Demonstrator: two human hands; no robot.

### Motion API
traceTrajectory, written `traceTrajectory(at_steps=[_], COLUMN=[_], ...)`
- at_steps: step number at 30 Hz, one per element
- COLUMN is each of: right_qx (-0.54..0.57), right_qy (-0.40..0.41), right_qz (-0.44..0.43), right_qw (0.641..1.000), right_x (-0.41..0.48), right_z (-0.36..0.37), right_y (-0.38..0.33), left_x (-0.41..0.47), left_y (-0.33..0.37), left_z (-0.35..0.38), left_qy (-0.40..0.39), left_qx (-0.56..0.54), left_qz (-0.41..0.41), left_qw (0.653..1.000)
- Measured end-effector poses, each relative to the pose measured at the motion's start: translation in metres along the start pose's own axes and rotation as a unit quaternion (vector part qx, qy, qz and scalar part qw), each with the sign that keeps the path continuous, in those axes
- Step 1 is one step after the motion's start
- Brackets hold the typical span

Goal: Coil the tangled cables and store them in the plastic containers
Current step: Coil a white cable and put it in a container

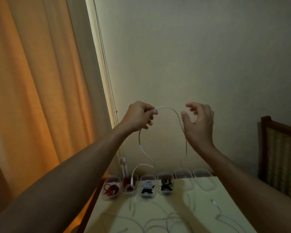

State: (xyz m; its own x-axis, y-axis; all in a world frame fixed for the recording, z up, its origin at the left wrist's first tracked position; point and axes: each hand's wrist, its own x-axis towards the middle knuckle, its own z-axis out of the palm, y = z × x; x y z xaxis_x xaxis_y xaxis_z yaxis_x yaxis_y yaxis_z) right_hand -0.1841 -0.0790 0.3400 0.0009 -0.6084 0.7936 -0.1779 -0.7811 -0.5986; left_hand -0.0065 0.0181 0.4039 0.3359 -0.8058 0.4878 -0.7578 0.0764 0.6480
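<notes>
Left hand [139,117] pinches a white cable [168,109] between thumb and curled fingers, raised in the air. From that grip the cable arches across to the right hand [199,126], which is open, fingers loosely bent, holding nothing. The strand runs down just beside its palm; whether it touches cannot be told. A second length drops below the left hand, and its plug [132,181] dangles over a row of plastic containers [202,172] well beneath both hands, on the far edge of the table [178,190]. The four under the left hand hold coiled cables; the two under the right hand look empty. More loose cables [158,222] lie on the table nearer the person. The step appears to be forming a first loop. Next, the right hand likely needs to catch the hanging strand and carry it to the left hand's grip.
</notes>
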Motion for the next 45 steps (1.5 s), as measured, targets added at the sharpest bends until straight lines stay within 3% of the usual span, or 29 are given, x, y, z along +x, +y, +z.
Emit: traceTrajectory(at_steps=[3, 5, 9, 14, 19, 23, 27, 32, 35, 39, 42, 45], right_qx=[-0.09, -0.081, 0.005, 0.053, 0.126, 0.123, 0.057, 0.003, -0.013, -0.058, -0.101, -0.133], right_qy=[-0.125, -0.197, -0.284, -0.244, -0.142, -0.087, -0.09, -0.059, -0.047, -0.112, -0.188, -0.257], right_qz=[-0.081, -0.101, -0.014, 0.006, 0.072, 0.126, 0.155, 0.23, 0.248, 0.21, 0.139, 0.071], right_qw=[0.985, 0.972, 0.959, 0.968, 0.979, 0.981, 0.982, 0.971, 0.968, 0.97, 0.967, 0.955], right_x=[0.009, 0.012, 0.011, -0.001, -0.022, -0.054, -0.089, -0.116, -0.123, -0.139, -0.157, -0.177], right_z=[-0.004, -0.005, -0.011, -0.026, -0.05, -0.066, -0.076, -0.095, -0.109, -0.123, -0.125, -0.127], right_y=[-0.01, -0.017, -0.028, -0.024, -0.014, 0.004, 0.023, 0.043, 0.055, 0.063, 0.057, 0.044], left_x=[-0.009, -0.015, -0.031, -0.071, -0.132, -0.185, -0.222, -0.248, -0.26, -0.268, -0.266, -0.259], left_y=[0.004, 0.008, 0.015, 0.012, -0.014, -0.023, -0.02, -0.017, -0.012, -0.001, 0.017, 0.039], left_z=[0.002, 0.002, -0.003, -0.006, 0.002, 0.013, 0.016, 0.01, 0.003, -0.003, -0.003, -0.003], left_qy=[-0.016, -0.017, -0.017, -0.066, -0.086, -0.117, -0.119, -0.19, -0.223, -0.18, -0.065, 0.051], left_qx=[0.021, 0.025, 0.032, 0.01, -0.093, -0.249, -0.378, -0.3, -0.313, -0.474, -0.578, -0.611], left_qz=[0.011, 0.025, 0.042, 0.036, -0.062, -0.174, -0.23, -0.208, -0.185, -0.109, -0.075, -0.068], left_qw=[1.0, 0.999, 0.998, 0.997, 0.99, 0.946, 0.889, 0.911, 0.905, 0.855, 0.81, 0.787])
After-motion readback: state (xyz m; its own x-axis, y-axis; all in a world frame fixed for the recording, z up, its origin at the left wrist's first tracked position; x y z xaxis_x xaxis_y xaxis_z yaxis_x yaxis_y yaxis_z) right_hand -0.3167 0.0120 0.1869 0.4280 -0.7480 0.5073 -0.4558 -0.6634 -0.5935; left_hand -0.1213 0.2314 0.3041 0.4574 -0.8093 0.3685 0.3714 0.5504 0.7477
